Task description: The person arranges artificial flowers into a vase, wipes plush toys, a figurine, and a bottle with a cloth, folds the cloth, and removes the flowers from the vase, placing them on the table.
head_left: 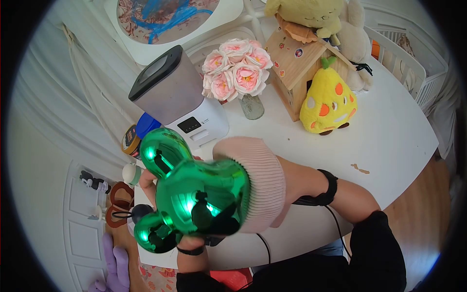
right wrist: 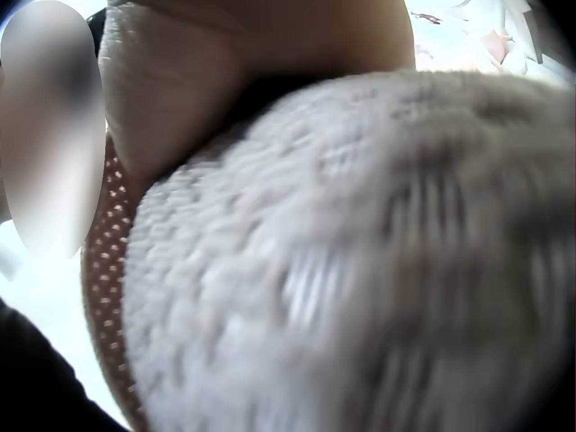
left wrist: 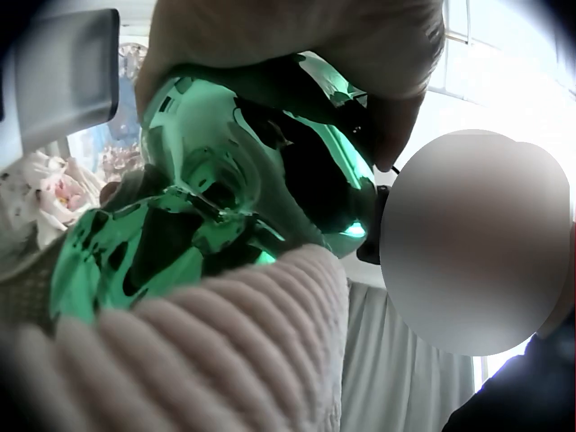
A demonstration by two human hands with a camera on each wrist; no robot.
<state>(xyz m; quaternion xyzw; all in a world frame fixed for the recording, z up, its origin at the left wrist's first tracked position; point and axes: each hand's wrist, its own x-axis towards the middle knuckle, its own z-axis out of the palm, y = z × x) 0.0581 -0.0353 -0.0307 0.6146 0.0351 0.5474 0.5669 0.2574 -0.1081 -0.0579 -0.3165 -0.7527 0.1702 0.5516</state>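
A shiny green figure with rounded ears (head_left: 206, 190) (left wrist: 211, 144) is tilted over the table's near left part. My left hand (head_left: 192, 242) (left wrist: 306, 36) grips it around its lower ear side, with some fingers behind it. Against its right side sits a pale pink ribbed knit piece (head_left: 265, 185) (left wrist: 225, 342) (right wrist: 342, 261). My right hand (head_left: 300, 180) (right wrist: 189, 81) holds the knit from the far side, its thumb side bent over the fabric; most of its fingers are hidden.
On the white table (head_left: 389, 131) stand a grey-and-white appliance (head_left: 177, 97), pink flowers (head_left: 238, 68) in a glass vase (head_left: 253, 107), a wooden house (head_left: 292, 63) and a yellow plush (head_left: 328, 104). A black cable (head_left: 338, 226) hangs from my right wrist. Tubs stand at left.
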